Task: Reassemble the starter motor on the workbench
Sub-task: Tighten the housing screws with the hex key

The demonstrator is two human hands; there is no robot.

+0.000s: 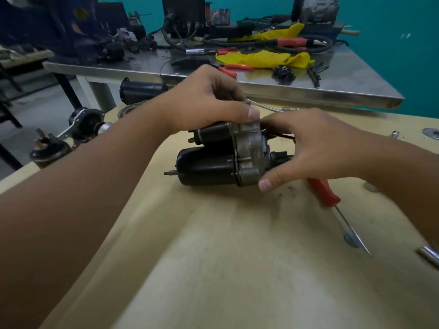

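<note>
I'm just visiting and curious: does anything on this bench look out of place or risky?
Mostly the red screwdriver: it lies loose beside the right hand, tip pointing toward the wooden bench's near edge. Both hands grip the starter motor, which looks intact.

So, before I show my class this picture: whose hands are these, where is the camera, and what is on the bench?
There is one picture, taken by a camera worn on a person's head, looking down at their own bare hands. The left hand grips the top of a starter motor lying on its side on the wooden workbench. The right hand curls round its metal end. A red-handled screwdriver lies beside it. Behind, a steel table holds yellow cloths, cables and pliers.
</note>
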